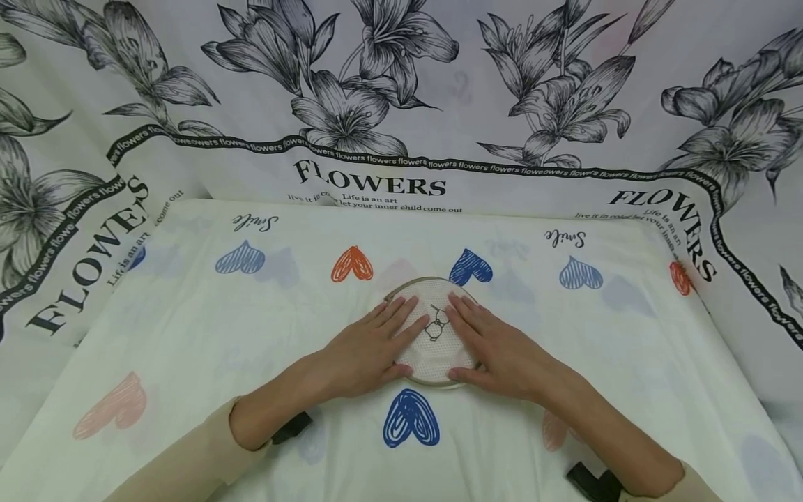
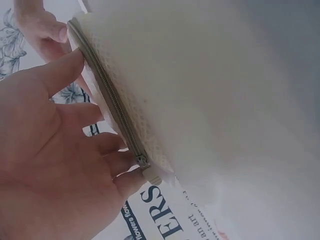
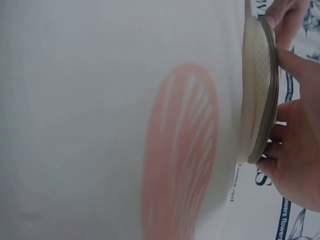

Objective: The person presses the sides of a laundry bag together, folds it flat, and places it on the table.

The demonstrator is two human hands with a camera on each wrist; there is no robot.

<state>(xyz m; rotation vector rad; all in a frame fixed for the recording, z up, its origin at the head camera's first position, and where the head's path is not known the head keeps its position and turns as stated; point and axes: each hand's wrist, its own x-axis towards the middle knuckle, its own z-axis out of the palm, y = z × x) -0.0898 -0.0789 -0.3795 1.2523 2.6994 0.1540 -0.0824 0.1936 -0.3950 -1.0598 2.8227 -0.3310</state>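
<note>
A round white mesh laundry bag [image 1: 433, 359] with a thin dark line drawing on top lies in the middle of the cloth-covered surface. My left hand [image 1: 366, 352] rests on its left part with fingers spread and fairly straight. From the other side, my right hand [image 1: 505, 348] lies on the right part in the same way. A gap between the hands shows the drawing. In the left wrist view, an olive-brown zip [image 2: 112, 95] runs around the bag's edge, with its slider and a pale tab [image 2: 151, 176] near the left fingertips. The right wrist view shows the zip [image 3: 271, 95] beside the right fingers.
The white cloth [image 1: 251, 418] carries printed hearts and the word Smile. Behind it hangs a white fabric [image 1: 464, 104] printed with black flowers and lettering. A black object [image 1: 291, 427] shows under the left wrist, and another [image 1: 592, 482] lies beside the right forearm.
</note>
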